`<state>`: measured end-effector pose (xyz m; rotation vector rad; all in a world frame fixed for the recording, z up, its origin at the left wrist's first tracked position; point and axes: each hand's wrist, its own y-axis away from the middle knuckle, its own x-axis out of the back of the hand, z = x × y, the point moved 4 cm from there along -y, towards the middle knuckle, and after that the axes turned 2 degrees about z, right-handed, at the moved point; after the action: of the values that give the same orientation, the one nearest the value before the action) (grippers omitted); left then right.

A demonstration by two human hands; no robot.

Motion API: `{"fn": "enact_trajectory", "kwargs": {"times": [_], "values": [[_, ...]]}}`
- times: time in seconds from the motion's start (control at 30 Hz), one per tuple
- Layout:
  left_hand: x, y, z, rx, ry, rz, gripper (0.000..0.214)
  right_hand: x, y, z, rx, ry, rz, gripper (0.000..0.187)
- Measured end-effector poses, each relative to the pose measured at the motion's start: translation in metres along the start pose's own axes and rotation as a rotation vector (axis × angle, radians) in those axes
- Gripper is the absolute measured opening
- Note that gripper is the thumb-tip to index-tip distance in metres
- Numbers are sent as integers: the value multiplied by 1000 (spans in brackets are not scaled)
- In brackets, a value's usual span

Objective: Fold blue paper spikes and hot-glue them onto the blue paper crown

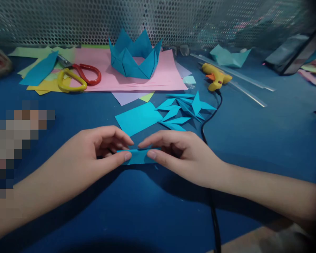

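Note:
A small folded strip of cyan paper lies on the blue table, pinched at both ends. My left hand grips its left end between thumb and fingers. My right hand grips its right end the same way. Just beyond my fingers lies a flat cyan paper rectangle, and to its right a cluster of several folded cyan paper points.
At the back a blue folded paper crown stands on pink sheets. Red and yellow scissors lie left on coloured papers. A yellow glue gun lies right, its black cord running toward me. A perforated metal screen closes the back.

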<state>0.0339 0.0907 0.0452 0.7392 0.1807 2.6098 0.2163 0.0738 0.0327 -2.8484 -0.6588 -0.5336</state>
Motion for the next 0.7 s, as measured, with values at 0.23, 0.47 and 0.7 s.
{"fn": "enact_trajectory", "kwargs": {"times": [0.23, 0.47, 0.7], "values": [[-4, 2, -5, -21, -35, 7, 9, 0, 1, 1, 38, 34, 18, 16], [-8, 2, -4, -19, -87, -13, 9, -1, 5, 0, 99, 39, 17, 13], [-9, 2, -3, -35, -119, -12, 11, 0, 4, -1, 121, 115, 28, 10]]}}
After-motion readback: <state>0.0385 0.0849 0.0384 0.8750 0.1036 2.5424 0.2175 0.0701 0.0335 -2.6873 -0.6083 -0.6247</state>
